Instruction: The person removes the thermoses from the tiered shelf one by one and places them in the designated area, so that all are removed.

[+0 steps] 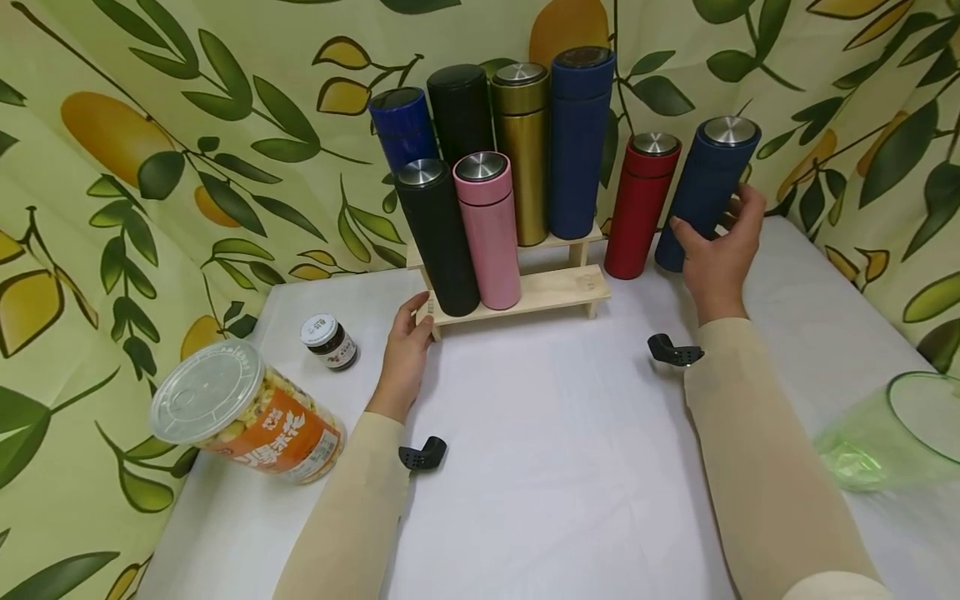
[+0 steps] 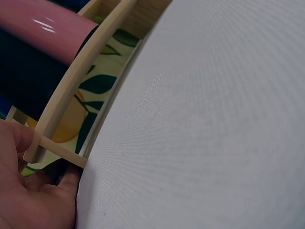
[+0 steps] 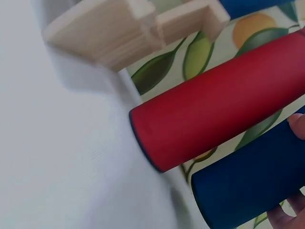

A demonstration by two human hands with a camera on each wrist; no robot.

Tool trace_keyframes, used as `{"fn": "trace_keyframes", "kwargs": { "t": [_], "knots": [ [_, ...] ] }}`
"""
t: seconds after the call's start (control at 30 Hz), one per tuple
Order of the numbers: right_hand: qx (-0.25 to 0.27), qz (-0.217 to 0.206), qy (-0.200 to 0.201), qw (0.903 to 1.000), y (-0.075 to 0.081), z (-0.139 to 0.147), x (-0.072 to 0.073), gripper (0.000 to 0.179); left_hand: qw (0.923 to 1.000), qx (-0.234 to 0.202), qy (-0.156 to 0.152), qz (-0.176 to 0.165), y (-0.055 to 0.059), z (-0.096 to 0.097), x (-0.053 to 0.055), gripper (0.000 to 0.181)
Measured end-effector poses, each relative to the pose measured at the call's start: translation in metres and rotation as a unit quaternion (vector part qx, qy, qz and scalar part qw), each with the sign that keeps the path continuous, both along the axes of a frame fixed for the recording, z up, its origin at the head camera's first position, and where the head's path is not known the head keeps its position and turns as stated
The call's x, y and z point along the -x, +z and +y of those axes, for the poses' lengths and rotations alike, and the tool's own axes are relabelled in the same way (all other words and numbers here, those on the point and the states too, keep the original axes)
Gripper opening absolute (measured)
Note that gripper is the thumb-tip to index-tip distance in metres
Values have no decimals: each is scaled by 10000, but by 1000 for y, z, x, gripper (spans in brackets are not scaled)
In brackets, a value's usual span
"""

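Observation:
At the back right, my right hand [image 1: 723,258] grips a dark blue thermos flask [image 1: 708,183] with a steel lid, fingers and thumb around its side. Just left of it a red flask [image 1: 642,208] stands on the table. My left hand [image 1: 401,362] holds the left end of a two-step wooden stand [image 1: 566,287]; in the left wrist view the thumb lies against the lower shelf [image 2: 71,90]. On that shelf are a black flask [image 1: 437,237] and a pink flask [image 1: 489,237]. In the right wrist view the blue flask's base [image 3: 238,191] is close to the tabletop; contact is unclear.
The upper step bears several flasks, among them a gold one [image 1: 521,158] and a tall blue one [image 1: 580,146]. A small dark jar [image 1: 330,342] and a popcorn tub [image 1: 277,433] stand left. At right is a green translucent container [image 1: 862,450]. Patterned cloth [image 1: 247,150] hangs behind.

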State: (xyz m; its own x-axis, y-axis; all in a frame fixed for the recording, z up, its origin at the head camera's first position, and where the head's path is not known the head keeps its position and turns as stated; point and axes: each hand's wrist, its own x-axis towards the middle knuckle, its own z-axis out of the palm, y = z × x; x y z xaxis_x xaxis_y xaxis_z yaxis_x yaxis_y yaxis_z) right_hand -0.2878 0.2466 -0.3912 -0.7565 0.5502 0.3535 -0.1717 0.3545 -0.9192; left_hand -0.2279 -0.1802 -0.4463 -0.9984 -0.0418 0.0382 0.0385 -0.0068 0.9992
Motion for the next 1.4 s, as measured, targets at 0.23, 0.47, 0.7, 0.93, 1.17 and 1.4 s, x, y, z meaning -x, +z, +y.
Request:
{"fn": "trace_keyframes", "kwargs": {
  "t": [0.23, 0.47, 0.7, 0.93, 1.17, 1.4],
  "knots": [
    [104, -221, 117, 9996, -16, 5, 11, 82, 10000, 1, 30, -15, 1, 1, 0, 49],
    [164, -206, 306, 9992, -22, 10, 11, 84, 10000, 49, 9, -41, 2, 2, 0, 48],
    [186, -344, 412, 9984, -22, 11, 12, 83, 9999, 82, -13, -66, 2, 2, 0, 48],
    [165, -286, 419, 9986, -22, 11, 13, 82, 9999, 95, 21, -30, 3, 2, -1, 48],
    [104, -174, 505, 9985, -21, 9, 13, 81, 10000, 51, 21, -30, 4, 2, -1, 48],
    [101, -297, 472, 9984, -21, 8, 12, 80, 10000, 13, 13, -47, 3, 2, 0, 49]
  ]
}}
